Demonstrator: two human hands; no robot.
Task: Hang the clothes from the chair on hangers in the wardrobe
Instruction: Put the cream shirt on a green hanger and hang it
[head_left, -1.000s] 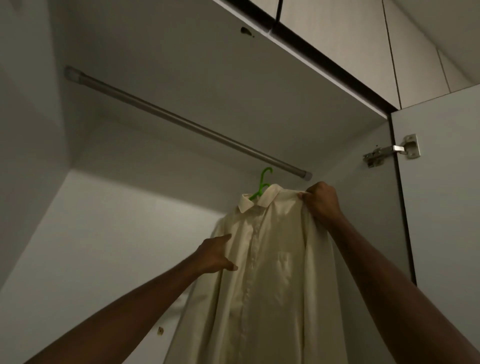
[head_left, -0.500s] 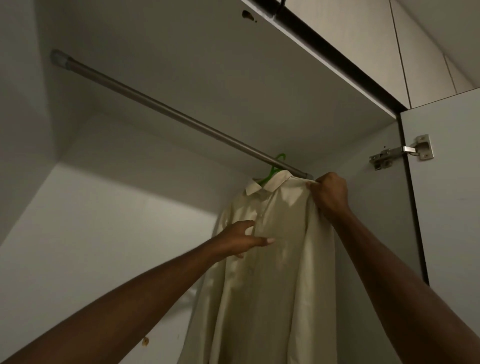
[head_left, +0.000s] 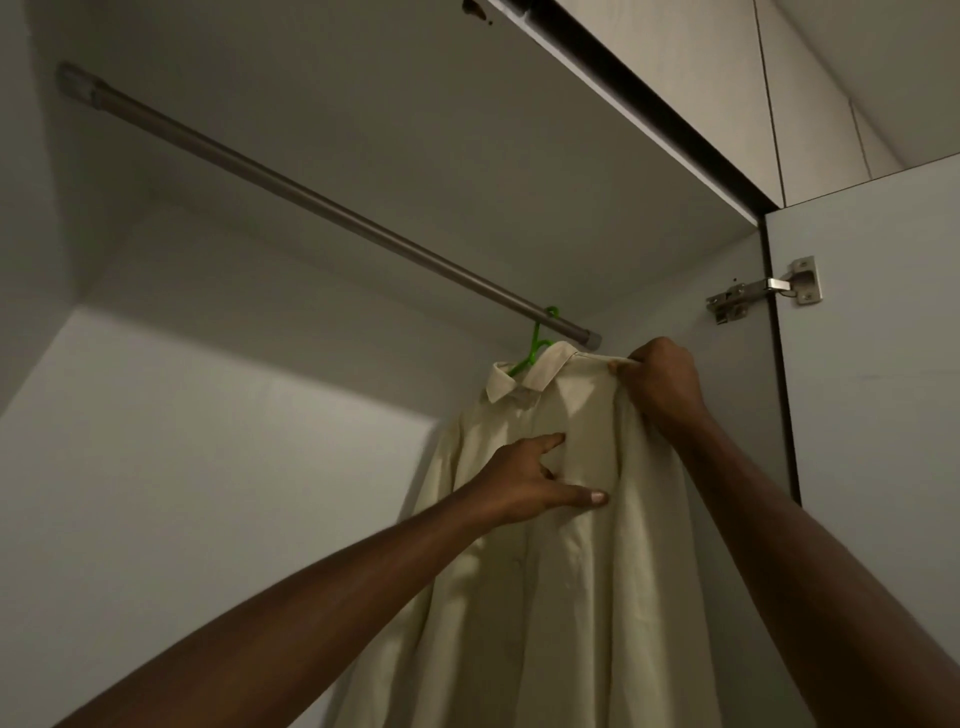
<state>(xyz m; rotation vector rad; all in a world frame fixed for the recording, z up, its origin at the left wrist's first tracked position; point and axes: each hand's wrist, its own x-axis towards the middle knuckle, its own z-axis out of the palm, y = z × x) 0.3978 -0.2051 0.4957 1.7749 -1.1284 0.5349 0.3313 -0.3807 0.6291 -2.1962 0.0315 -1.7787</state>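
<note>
One cream shirt (head_left: 571, 545) on green hanger (head_left: 535, 345) — right hand (head_left: 662, 382) pinching shoulder, left hand (head_left: 524, 480) flat, fingers spread.

free: I see open rail (head_left: 291, 195) left of hanger (head_left: 535, 345) | blocked: shirt (head_left: 571, 571) fills right end beside side wall (head_left: 737, 415)

Plain cream shirt (head_left: 561, 545), bright green hanger (head_left: 532, 349), grey rail (head_left: 322, 205).

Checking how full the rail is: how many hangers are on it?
1: a green hanger hooked at the right end of the rail, carrying the cream shirt. None appear elsewhere along the rail.
</note>
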